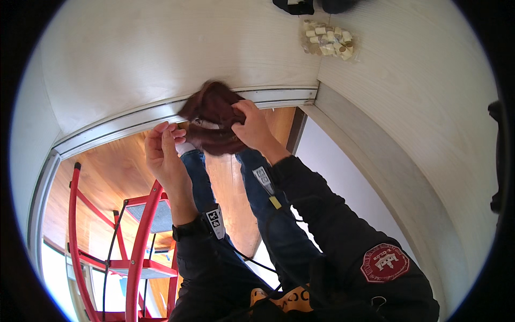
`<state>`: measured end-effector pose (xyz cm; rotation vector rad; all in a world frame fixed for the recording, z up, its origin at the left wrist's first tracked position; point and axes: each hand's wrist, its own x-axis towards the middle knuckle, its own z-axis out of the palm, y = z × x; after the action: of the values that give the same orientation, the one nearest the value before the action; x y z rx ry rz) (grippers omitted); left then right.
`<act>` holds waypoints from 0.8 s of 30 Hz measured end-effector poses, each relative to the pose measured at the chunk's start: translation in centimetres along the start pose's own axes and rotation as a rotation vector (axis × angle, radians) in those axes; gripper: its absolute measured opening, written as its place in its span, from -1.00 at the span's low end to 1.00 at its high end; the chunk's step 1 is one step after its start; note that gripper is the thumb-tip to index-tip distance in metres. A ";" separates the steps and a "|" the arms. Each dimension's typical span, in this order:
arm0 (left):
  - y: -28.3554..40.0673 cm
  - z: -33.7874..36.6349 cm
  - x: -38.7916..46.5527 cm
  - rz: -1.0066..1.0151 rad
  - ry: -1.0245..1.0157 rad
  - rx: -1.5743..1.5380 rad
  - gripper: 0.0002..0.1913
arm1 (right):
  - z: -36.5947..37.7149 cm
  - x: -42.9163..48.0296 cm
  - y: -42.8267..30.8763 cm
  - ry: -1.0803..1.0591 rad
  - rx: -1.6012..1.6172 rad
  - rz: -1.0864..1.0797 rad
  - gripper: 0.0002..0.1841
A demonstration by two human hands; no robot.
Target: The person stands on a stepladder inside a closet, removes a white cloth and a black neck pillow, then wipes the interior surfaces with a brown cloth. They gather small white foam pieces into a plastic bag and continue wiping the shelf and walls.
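Note:
My right hand [251, 126] grips a dark brown cloth [219, 106], pinched at its right edge. The cloth hangs in loose folds over the metal sliding-door track [277, 95] and is slightly blurred. Just left of the cloth is my left hand [163, 143], palm turned up with fingers curled; it holds nothing that I can see. Beyond the track lies a pale wood-grain cabinet panel [141, 68].
A red step ladder [139, 241] stands at the lower left on the wood floor [235, 193]. A clear bag of small cream cylinders [330, 40] and black items [295, 6] lie at the top. A pale side panel [422, 120] rises at right.

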<state>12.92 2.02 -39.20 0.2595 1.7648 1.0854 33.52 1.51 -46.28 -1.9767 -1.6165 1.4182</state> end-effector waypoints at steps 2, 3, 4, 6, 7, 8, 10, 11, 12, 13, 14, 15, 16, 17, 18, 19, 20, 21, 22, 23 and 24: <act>-0.3 0.2 0.1 -0.013 -0.043 0.080 -0.79 | -2.7 -0.8 -2.1 0.012 -0.023 -0.046 -0.56; -0.6 0.4 -0.1 -0.026 -0.097 0.166 -0.72 | -4.8 -1.2 -2.9 0.049 -0.035 -0.033 -0.54; -0.8 0.7 -0.4 -0.040 -0.146 0.252 -0.65 | -6.3 -1.8 -3.9 0.078 -0.034 0.026 -0.53; -1.4 1.6 -1.2 -0.147 -0.330 0.343 -0.42 | -7.7 -3.6 -6.1 0.056 0.046 -0.005 -0.51; -1.5 2.0 -2.0 -0.241 -0.375 0.339 -0.38 | -8.1 -4.5 -7.2 0.064 0.107 -0.018 -0.49; -1.7 2.6 -2.8 -0.313 -0.458 0.144 -0.38 | -8.0 -5.0 -8.0 0.000 0.240 0.030 -0.47; -1.4 2.8 -3.5 -0.514 -0.551 -0.079 -0.40 | -7.5 -5.8 -9.1 -0.173 0.586 0.198 -0.42; -1.2 2.8 -3.5 -0.615 -0.581 -0.109 -0.42 | -7.1 -5.9 -9.3 -0.251 0.841 0.289 -0.47; -1.0 2.9 -3.7 -0.591 -0.517 -0.195 -0.50 | -6.9 -5.8 -9.2 -0.220 0.846 0.294 -0.55; -0.9 2.9 -3.6 -0.560 -0.535 -0.096 -0.52 | -6.9 -5.6 -8.9 -0.197 0.870 0.264 -0.63; -0.8 3.0 -3.5 -0.511 -0.555 -0.035 -0.55 | -6.8 -5.3 -8.4 -0.182 0.898 0.367 -0.70; -0.8 3.0 -3.3 -0.472 -0.568 0.011 -0.57 | -7.0 -5.0 -7.8 -0.144 0.941 0.436 -0.76; -1.0 3.1 -3.4 -0.399 -0.552 0.037 -0.67 | -7.1 -4.8 -7.0 -0.108 0.979 0.506 -0.81; -1.2 3.2 -3.4 -0.266 -0.485 0.212 -0.69 | -7.4 -4.7 -6.2 -0.044 0.925 0.515 -0.84; -1.5 3.4 -3.3 -0.132 -0.442 0.360 -0.71 | -7.7 -4.5 -5.4 0.020 0.871 0.522 -0.85; -1.7 3.4 -3.3 -0.042 -0.387 0.531 -0.73 | -7.8 -4.5 -4.6 0.082 0.819 0.529 -0.85; -2.0 3.7 -3.6 0.042 -0.291 0.473 -0.77 | -8.3 -4.5 -3.7 0.146 0.759 0.519 -0.83; -2.2 3.7 -3.7 0.132 -0.278 0.487 -0.77 | -8.7 -4.5 -2.8 0.212 0.674 0.542 -0.83; -2.2 3.8 -3.8 0.206 -0.261 0.504 -0.77 | -9.2 -4.5 -1.9 0.270 0.608 0.536 -0.83; -2.3 3.7 -3.8 0.289 -0.243 0.514 -0.77 | -9.8 -4.5 -1.0 0.328 0.543 0.529 -0.82; -2.3 3.7 -3.8 0.401 -0.262 0.563 -0.82 | -10.5 -4.5 0.0 0.383 0.403 0.468 -0.82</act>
<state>18.47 0.45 -38.83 1.0888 1.7838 0.7501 41.95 1.76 -38.59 -2.2669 -0.6735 1.2635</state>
